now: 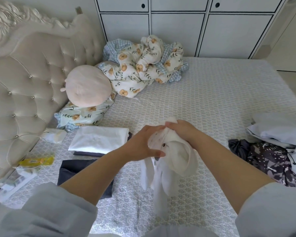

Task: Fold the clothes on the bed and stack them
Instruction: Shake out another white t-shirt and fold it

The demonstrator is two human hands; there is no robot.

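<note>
A bunched white garment [176, 159] hangs above the bed [212, 103], its loose ends dangling toward me. My left hand [142, 144] grips its left side, thumb across the cloth. My right hand [183, 130] clutches the upper part from the right. To the left lies a folded white piece [99, 137] on top of dark folded items, with a folded dark navy garment [75, 173] nearer me. At the right edge lie unfolded clothes: a dark patterned garment [266, 159] and a white one [277, 130].
A crumpled floral quilt [143, 65] and a round peach plush pillow [87, 86] sit at the far left by the tufted headboard [24, 82]. A yellow packet [36, 161] and small packages lie along the left edge. White cabinets [178, 26] stand behind the bed.
</note>
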